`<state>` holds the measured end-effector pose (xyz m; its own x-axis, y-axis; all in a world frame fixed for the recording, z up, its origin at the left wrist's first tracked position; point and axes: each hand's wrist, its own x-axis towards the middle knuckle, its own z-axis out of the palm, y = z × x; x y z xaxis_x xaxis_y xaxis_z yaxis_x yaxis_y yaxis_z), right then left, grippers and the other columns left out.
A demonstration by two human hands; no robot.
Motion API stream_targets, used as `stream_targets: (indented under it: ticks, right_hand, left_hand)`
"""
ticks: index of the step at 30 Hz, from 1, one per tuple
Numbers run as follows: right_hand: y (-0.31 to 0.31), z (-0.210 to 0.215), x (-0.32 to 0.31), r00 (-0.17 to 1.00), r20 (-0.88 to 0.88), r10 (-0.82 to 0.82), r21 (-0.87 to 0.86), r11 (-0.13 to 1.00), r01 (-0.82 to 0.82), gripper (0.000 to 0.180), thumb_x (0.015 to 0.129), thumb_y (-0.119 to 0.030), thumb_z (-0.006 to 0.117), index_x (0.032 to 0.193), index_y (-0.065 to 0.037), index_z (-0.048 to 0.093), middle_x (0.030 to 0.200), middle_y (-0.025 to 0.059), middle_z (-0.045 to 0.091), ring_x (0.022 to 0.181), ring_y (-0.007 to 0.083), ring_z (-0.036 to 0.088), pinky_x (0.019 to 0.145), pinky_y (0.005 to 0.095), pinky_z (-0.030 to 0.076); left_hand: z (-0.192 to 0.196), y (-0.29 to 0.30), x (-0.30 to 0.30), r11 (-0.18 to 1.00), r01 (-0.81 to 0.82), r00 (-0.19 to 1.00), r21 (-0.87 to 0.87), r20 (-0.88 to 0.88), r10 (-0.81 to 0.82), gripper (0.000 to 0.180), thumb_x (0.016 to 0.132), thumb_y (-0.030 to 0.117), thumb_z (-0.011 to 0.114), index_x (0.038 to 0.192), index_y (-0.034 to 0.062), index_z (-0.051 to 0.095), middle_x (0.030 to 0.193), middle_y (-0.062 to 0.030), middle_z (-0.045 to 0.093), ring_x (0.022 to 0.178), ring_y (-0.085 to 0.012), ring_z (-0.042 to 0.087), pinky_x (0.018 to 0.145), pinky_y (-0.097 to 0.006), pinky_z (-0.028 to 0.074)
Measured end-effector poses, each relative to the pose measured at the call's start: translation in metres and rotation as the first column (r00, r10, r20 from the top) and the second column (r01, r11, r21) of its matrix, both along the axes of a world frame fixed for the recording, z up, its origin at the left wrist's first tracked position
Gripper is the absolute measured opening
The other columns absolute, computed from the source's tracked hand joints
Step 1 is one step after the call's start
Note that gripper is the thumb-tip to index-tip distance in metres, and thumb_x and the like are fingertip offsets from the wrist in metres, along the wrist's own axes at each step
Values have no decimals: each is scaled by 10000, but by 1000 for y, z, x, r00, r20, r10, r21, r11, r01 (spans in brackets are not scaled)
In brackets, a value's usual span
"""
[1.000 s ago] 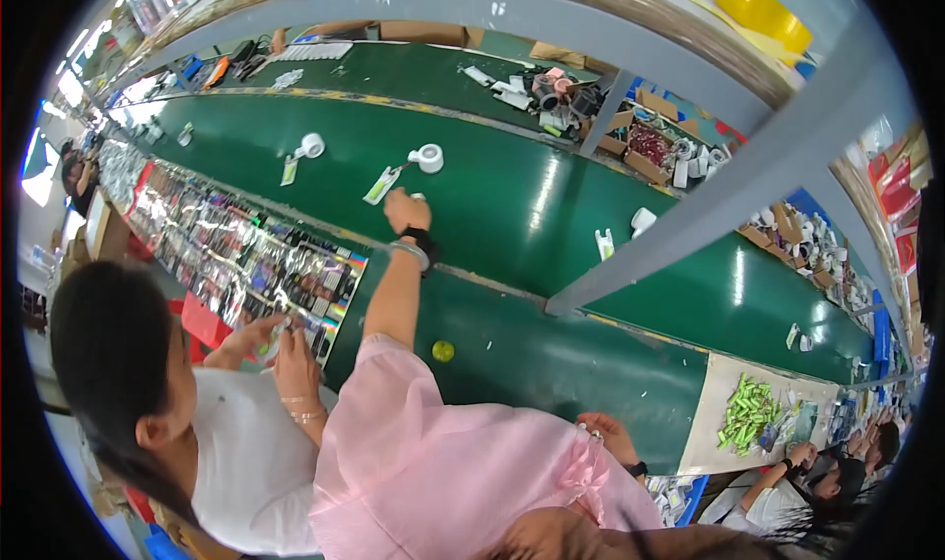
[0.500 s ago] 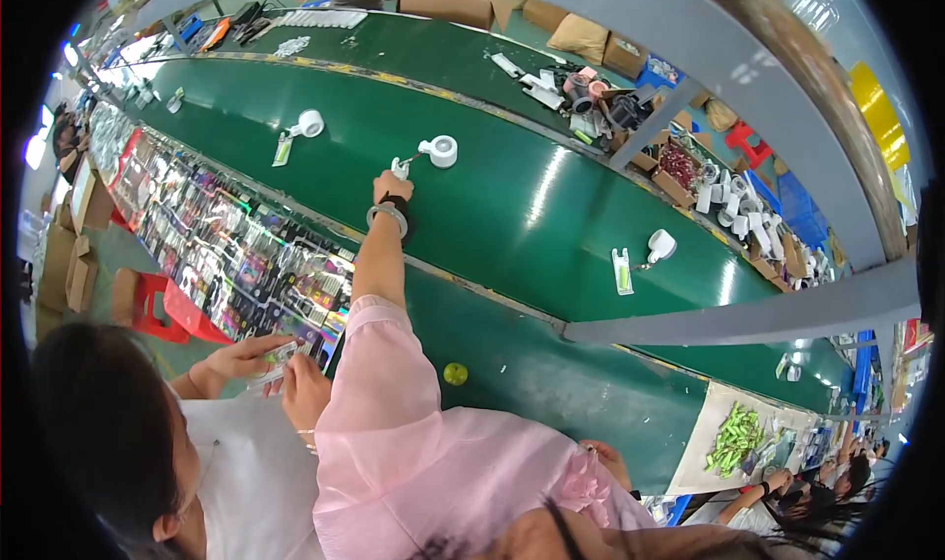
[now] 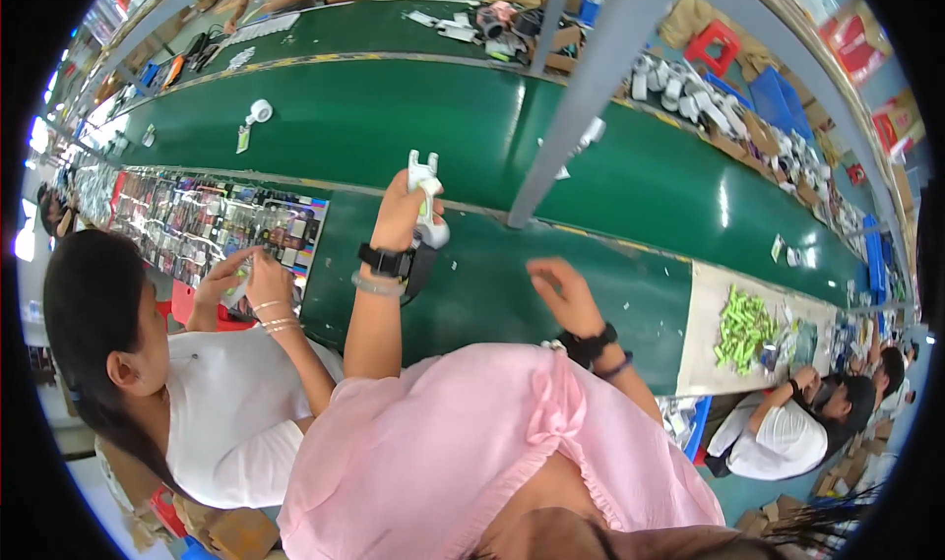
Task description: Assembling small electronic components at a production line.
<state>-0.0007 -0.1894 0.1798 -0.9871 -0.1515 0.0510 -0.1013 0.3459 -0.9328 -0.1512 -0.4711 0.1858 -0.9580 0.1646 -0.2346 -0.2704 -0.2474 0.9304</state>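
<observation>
My left hand [image 3: 402,216] is closed round a white handheld fan [image 3: 425,178], held up over the near edge of the green belt. Two white prongs stick up past my fingers, and a bit of green shows on the handle part. The rounded white head hangs by my wrist, partly hidden. My right hand [image 3: 566,296] hovers over the green bench [image 3: 482,275] with its fingers loosely bent and apart, nothing in them. Farther left on the belt [image 3: 345,117] lies a similar fan [image 3: 260,111] with a green-and-white handle piece [image 3: 243,139].
A grey metal post [image 3: 581,88] slants across the belt. At the right, green cells [image 3: 745,329] are heaped on a pale sheet [image 3: 701,314]. White parts [image 3: 689,93] crowd the far side. Beside me on the left, a co-worker [image 3: 226,403] handles a small piece.
My left hand has drawn back from the belt, bringing the fan toward me. My right hand has come up over the bench. The view has shifted to the right.
</observation>
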Motion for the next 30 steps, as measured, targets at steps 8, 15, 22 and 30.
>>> stream_targets:
  ticks: [8, 15, 22, 30]
  right_hand:
    - [-8, 28, -2, 968, -221, 120, 148, 985, -88, 270, 895, -43, 616, 1163, -14, 606, 1146, 146, 645, 1024, 280, 628, 869, 342, 496]
    - [-15, 39, 41, 968, 227, 104, -565, 824, 44, 106, 936, -55, 611, 1007, 14, 648, 851, 40, 663, 855, 123, 661, 738, 276, 520]
    - [-20, 63, 46, 783, -533, -321, 79, 902, 424, 179, 804, 17, 705, 972, -27, 660, 835, 107, 657, 654, 217, 651, 568, 303, 505]
    - [-23, 79, 50, 600, -746, -290, 30, 885, 465, 221, 775, 41, 737, 969, -32, 662, 886, 116, 677, 728, 250, 671, 603, 322, 531]
  left_hand:
    - [58, 58, 115, 890, 446, 894, 89, 2, -448, 355, 933, 115, 612, 1250, 15, 486, 939, -67, 632, 656, -131, 635, 553, -264, 551]
    - [71, 66, 132, 920, 391, 920, -18, -35, -391, 385, 930, 91, 616, 1282, 37, 470, 917, -77, 628, 679, -148, 648, 595, -267, 559]
    - [60, 75, 140, 892, 452, 877, -15, -176, -447, 394, 960, 67, 524, 1346, 64, 448, 839, -49, 569, 623, -123, 568, 559, -259, 534]
    - [59, 98, 145, 889, 433, 901, 149, -38, -433, 388, 1009, 212, 465, 1371, 73, 464, 924, -69, 613, 662, -137, 614, 536, -266, 552]
